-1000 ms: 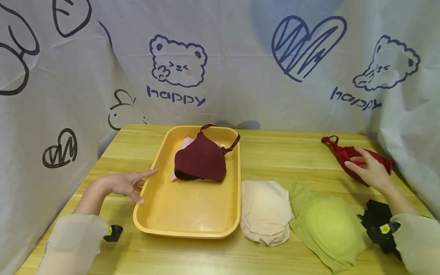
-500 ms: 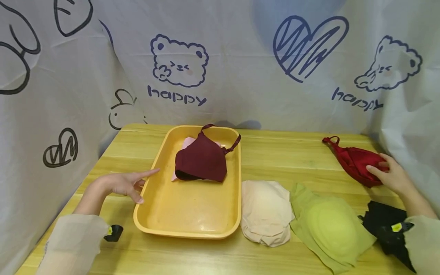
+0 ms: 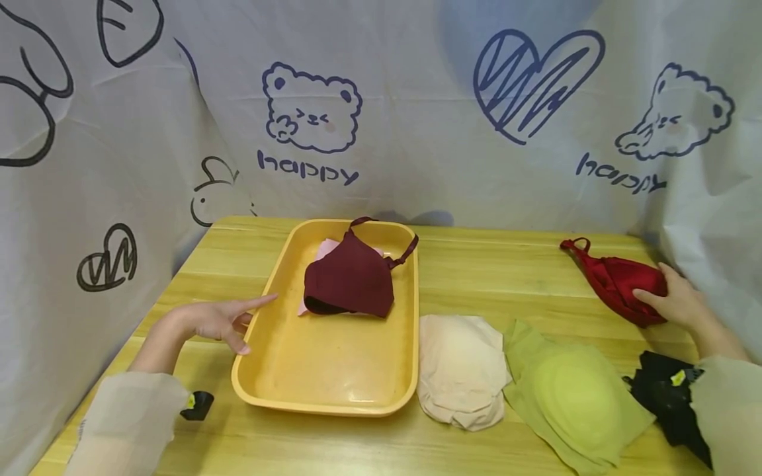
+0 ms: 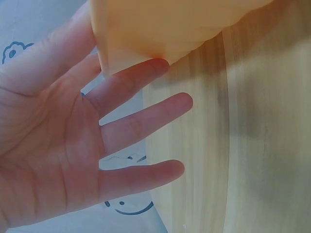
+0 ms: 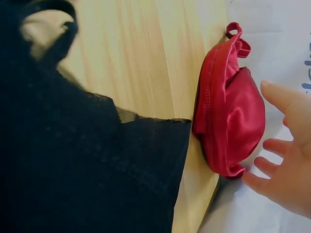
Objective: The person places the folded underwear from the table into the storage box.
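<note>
In the head view, my left hand (image 3: 214, 324) rests at the left rim of a yellow tray (image 3: 321, 408), fingers spread. The left wrist view shows those fingers straight along the tray's outer wall (image 4: 146, 29). A maroon bra (image 3: 348, 281) lies in the tray over a pink cloth (image 3: 326, 246). My right hand (image 3: 684, 301) is at the right end of a red bra (image 3: 631, 284), thumb over its near side. From the right wrist, its fingers look spread beside the red bra (image 5: 238, 114); firm contact cannot be made out.
A beige padded garment (image 3: 460, 370) lies right of the tray, then a yellow-green bra (image 3: 574, 396). A black lace-edged garment (image 3: 663, 396) sits partly under the right sleeve. White cloth walls (image 3: 411, 152) with drawings enclose the wooden table (image 3: 488, 264).
My right hand has moved right, from above the red bra to its right end, and the bra's right tip no longer sticks out past it. The left hand and tray stay put.
</note>
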Demonstrator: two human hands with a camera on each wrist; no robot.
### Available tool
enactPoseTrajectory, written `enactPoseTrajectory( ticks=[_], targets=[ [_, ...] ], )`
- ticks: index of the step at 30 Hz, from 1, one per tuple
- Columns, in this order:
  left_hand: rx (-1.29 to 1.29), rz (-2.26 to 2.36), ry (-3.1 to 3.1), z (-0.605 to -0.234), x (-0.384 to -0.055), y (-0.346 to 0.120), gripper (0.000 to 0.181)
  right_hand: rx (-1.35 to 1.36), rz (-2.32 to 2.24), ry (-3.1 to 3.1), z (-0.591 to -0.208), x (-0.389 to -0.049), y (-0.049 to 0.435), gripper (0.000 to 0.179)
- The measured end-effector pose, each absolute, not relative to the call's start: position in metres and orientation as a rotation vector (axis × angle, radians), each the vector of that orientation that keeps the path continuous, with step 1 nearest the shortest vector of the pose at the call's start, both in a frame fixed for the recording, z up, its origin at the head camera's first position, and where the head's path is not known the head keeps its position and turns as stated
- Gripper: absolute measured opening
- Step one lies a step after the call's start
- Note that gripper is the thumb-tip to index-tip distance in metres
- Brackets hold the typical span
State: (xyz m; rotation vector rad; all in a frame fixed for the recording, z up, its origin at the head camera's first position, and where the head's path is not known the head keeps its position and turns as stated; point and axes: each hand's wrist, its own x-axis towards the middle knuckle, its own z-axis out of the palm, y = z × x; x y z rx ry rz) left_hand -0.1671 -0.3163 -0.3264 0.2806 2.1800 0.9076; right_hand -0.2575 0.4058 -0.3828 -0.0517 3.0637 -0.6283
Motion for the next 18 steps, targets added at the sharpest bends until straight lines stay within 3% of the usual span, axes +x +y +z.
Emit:
enactPoseTrajectory(
  ticks=[6,13,18],
  targets=[
    [0.297,0.924,2.167,-0.326,-0.166,-0.317,0.107,-0.049,-0.574,3.02,-0.386,-0.265,0.405,0.086],
    [0.286,0.943,2.148,-0.326,-0.166,-0.318,0.107,-0.128,-0.578,3.067,-0.388,-0.266,0.394,0.075],
    [0.277,0.947,2.139,-0.326,-0.167,-0.317,0.107,-0.118,-0.566,2.962,-0.389,-0.267,0.388,0.088]
  ],
)
